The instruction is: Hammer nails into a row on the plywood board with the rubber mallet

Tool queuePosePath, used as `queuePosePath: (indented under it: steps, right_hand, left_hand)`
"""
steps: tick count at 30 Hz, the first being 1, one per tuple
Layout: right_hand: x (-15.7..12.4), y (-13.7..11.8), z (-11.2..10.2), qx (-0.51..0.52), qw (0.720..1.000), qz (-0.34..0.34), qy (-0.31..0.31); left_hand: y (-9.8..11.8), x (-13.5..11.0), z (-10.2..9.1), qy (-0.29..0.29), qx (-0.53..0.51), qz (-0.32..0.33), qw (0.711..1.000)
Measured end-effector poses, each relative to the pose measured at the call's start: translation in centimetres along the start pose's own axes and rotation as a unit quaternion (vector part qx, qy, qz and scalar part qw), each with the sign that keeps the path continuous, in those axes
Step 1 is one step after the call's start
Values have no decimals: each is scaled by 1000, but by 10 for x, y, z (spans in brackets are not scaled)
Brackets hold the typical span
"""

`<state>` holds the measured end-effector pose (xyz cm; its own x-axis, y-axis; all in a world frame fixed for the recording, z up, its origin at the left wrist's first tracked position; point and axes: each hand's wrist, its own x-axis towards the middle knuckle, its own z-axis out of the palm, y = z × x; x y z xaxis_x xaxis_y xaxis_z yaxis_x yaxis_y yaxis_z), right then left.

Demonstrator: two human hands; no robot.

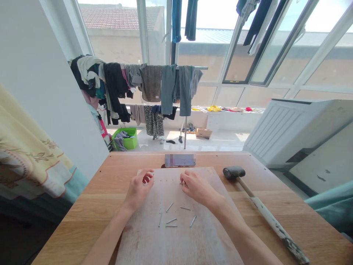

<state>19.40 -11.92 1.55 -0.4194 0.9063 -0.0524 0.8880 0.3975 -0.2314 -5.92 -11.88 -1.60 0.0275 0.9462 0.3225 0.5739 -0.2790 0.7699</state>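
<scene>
My left hand (pixel 141 186) is at the upper left of a pale wooden board (pixel 149 243). Its fingers are curled, and a small thin thing that looks like a nail shows at the fingertips. Across from it, my right hand (pixel 193 186) pinches a nail (pixel 181 183) low over the board, with its fingers mostly hiding it. Several loose silver nails (pixel 171 221) lie scattered on the board below the hands, pointing different ways. Between the hands, a row of small dark marks or holes (pixel 166 180) runs across the board.
Right of the board, a hammer with a dark head (pixel 234 172) and long worn handle lies on the wooden table (pixel 82 221). A phone (pixel 179 160) stands at the board's far edge. Beyond are a laundry rack (pixel 204 68) and a green basket (pixel 132 140).
</scene>
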Motion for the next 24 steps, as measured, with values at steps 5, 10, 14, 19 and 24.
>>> queuePosePath:
  steps: [5, 10, 14, 19, 24]
  right_hand:
    - [-21, -4, -1, 37, 999, -28, 13]
    - [-57, 4, -6, 70, 995, -30, 59]
    - [-102, 40, 7, 54, 989, 37, 133]
    - [-151, 72, 41, 23, 959, 139, 245]
    - [-161, 58, 53, 98, 946, 173, 257]
  left_hand:
    - [12, -12, -4, -91, 39, 37, 994]
    - [28, -30, -2, -169, 111, 119, 972]
    - [29, -55, -3, -128, 229, 211, 942]
    - [-2, -104, -18, -71, 339, 213, 914]
    - [-40, -146, -45, -17, 333, 98, 938]
